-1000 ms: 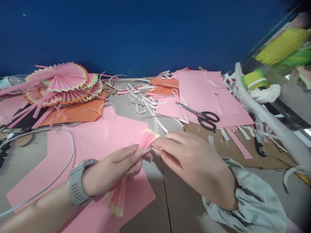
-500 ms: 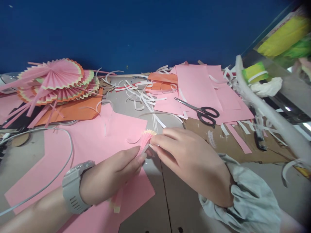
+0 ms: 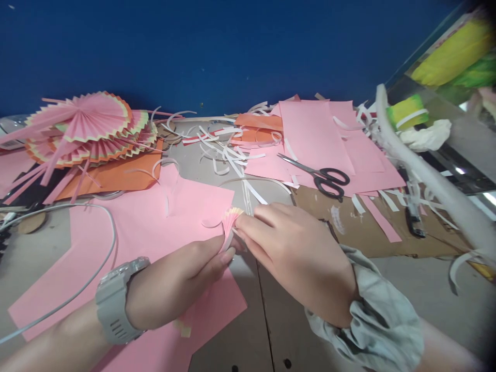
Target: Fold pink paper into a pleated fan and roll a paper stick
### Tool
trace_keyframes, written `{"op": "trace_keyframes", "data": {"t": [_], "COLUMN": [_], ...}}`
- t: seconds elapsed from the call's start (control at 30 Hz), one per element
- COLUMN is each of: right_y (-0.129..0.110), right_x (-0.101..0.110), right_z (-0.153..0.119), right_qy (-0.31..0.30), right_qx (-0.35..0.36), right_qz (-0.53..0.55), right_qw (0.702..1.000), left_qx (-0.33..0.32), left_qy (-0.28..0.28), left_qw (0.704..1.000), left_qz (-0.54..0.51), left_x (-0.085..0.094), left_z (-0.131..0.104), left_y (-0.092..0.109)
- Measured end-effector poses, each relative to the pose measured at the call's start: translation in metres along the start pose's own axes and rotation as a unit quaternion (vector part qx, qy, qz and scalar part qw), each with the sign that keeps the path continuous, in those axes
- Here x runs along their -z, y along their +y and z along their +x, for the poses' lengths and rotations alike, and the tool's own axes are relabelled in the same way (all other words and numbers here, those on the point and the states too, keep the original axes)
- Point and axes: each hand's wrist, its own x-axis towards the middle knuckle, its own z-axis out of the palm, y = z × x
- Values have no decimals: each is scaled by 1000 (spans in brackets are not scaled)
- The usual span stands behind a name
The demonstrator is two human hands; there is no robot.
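Observation:
A small pleated pink paper fan [image 3: 229,219] with a pale yellow edge stands between my hands, above the pink sheets. My left hand [image 3: 182,279], with a grey watch on its wrist, pinches the fan's gathered lower part between thumb and fingers. A white strip shows along the fold by the thumb. Closed at the fan's right side, my right hand [image 3: 289,248] has its fingertips on the pleats; a light green scrunchie circles that wrist. Below my left hand, a pale yellow piece [image 3: 186,330] lies on the pink paper [image 3: 194,199].
Finished-looking pleated rosettes [image 3: 89,119] are stacked at the back left on orange paper [image 3: 132,173]. Black-handled scissors [image 3: 329,181] lie on pink sheets [image 3: 310,134]. White paper strips [image 3: 228,155] are scattered at centre. A cutter [image 3: 415,222] rests on cardboard [image 3: 368,243]; a cable [image 3: 112,232] curves at left.
My right hand has shifted slightly left. The fan's pleated top has moved a little left and shows more of its spread folds. My left hand keeps its grip.

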Motion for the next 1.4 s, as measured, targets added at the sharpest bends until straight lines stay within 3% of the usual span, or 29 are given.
{"op": "trace_keyframes", "data": {"t": [0.23,0.3,0.47,0.53,0.93,1.13,1.4], "right_y": [-2,-4,-4,-3,1,2,2], "right_x": [-2,-2,-2,-1,1,3,4], "right_z": [-2,-2,-1,-1,-2,-2,0], "right_qy": [-7,-8,-1,3,4,-1,-8], "right_qx": [28,30,44,39,-25,-24,-25], "right_qz": [8,8,11,15,45,58,70], "right_qw": [1000,999,999,999,999,998,997], "left_qx": [6,9,39,36,-11,22,58], "left_qy": [-15,22,177,188,82,8,-3], "left_qw": [999,999,977,975,996,999,996], "left_qz": [31,34,109,112,11,-32,-70], "left_x": [5,2,-6,-6,2,6,7], "left_z": [6,8,9,8,5,3,2], "left_y": [3,3,3,4,6,6,7]}}
